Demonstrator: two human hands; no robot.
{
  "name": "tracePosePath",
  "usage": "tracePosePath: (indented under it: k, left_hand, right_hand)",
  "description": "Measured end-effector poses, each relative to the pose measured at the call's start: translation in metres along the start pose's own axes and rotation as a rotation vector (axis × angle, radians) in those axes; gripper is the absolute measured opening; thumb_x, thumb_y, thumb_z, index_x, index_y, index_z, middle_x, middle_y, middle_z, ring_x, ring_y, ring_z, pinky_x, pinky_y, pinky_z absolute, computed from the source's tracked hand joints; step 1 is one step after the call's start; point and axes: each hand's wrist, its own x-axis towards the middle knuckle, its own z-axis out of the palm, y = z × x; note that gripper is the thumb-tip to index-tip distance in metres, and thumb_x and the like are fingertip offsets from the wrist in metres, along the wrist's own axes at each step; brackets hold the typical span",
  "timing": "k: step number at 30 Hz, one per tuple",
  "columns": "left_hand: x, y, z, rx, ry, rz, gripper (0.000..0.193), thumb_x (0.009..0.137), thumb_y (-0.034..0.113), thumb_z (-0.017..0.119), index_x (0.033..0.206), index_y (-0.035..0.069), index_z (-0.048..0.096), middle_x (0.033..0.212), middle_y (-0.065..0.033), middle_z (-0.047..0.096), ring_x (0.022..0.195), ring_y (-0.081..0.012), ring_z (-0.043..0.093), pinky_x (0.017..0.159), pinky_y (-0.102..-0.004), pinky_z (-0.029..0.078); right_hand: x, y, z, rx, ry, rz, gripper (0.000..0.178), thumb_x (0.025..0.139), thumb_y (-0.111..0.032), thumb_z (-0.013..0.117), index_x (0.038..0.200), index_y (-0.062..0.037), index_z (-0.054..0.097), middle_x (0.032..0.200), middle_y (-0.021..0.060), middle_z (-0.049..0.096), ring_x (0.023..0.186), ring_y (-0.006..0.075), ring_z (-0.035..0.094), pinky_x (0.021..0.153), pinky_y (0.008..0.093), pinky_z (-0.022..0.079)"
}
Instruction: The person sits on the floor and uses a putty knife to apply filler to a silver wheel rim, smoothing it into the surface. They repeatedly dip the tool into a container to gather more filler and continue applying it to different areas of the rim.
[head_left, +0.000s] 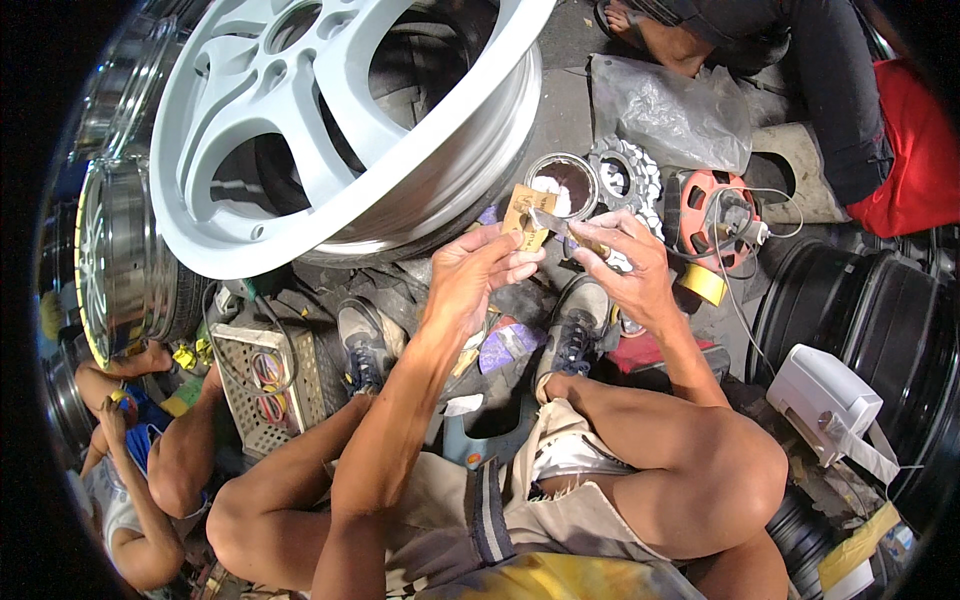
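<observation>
My left hand (pixel 468 278) pinches a small tan card (pixel 522 238) with a dark smear on it. My right hand (pixel 632 262) is closed round the handle of a putty knife (pixel 546 220), its blade against the card. Just beyond the card stands an open tin (pixel 590 180) with white and dark brown stuff inside. To the far left, a large pale grey alloy wheel (pixel 345 90) leans tilted over a tyre.
Beside the tin are a grey toothed disc (pixel 648 185), a red cord reel (pixel 690 205) and a yellow tape roll (pixel 705 284). Chrome wheels (pixel 130 260) and a crate (pixel 265 420) line the left. One person (pixel 170 465) sits there; another (pixel 835 100) is far right, near black rims (pixel 870 310).
</observation>
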Motion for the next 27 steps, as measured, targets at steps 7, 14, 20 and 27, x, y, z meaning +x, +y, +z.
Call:
tracePosePath:
  k: [7,14,20,27]
  left_hand:
    - [-0.001,0.002,-0.005,0.032,0.015,0.033,0.028,0.092,0.005,0.07,0.114,-0.011,0.064,0.106,-0.0221,0.072,0.09,-0.0264,0.075,0.078,-0.0302,0.065]
    - [0.004,0.006,-0.005,0.28,0.048,0.141,0.029,0.093,0.007,0.069,0.115,-0.012,0.066,0.1,-0.0183,0.073,0.081,-0.0184,0.073,0.073,-0.0275,0.063]
    - [0.003,0.022,0.001,0.446,-0.026,0.134,0.029,0.093,0.007,0.07,0.115,-0.011,0.068,0.097,-0.0161,0.073,0.078,-0.0152,0.072,0.071,-0.0256,0.062]
    - [0.005,0.028,-0.002,0.484,-0.104,0.09,0.028,0.092,0.006,0.071,0.114,-0.011,0.068,0.097,-0.0159,0.073,0.077,-0.0152,0.071,0.07,-0.0247,0.062]
  right_hand:
    - [-0.001,0.011,0.003,-0.107,0.03,-0.096,0.027,0.081,-0.001,0.078,0.109,-0.0038,0.077,0.096,0.011,0.068,0.083,0.0225,0.065,0.074,0.0319,0.052]
    - [-0.001,0.011,-0.006,-0.014,0.055,0.011,0.021,0.084,-0.004,0.075,0.105,-0.004,0.078,0.092,0.0107,0.07,0.081,0.0206,0.065,0.073,0.0303,0.05]
    - [-0.001,0.014,-0.014,0.236,0.017,0.222,0.02,0.088,-0.007,0.074,0.107,-0.0032,0.078,0.092,0.0084,0.071,0.08,0.0142,0.063,0.07,0.0272,0.048]
    - [0.002,0.012,-0.014,0.188,-0.09,0.191,0.018,0.09,-0.008,0.073,0.106,-0.0034,0.078,0.091,0.0078,0.071,0.08,0.0139,0.063,0.071,0.0279,0.049]
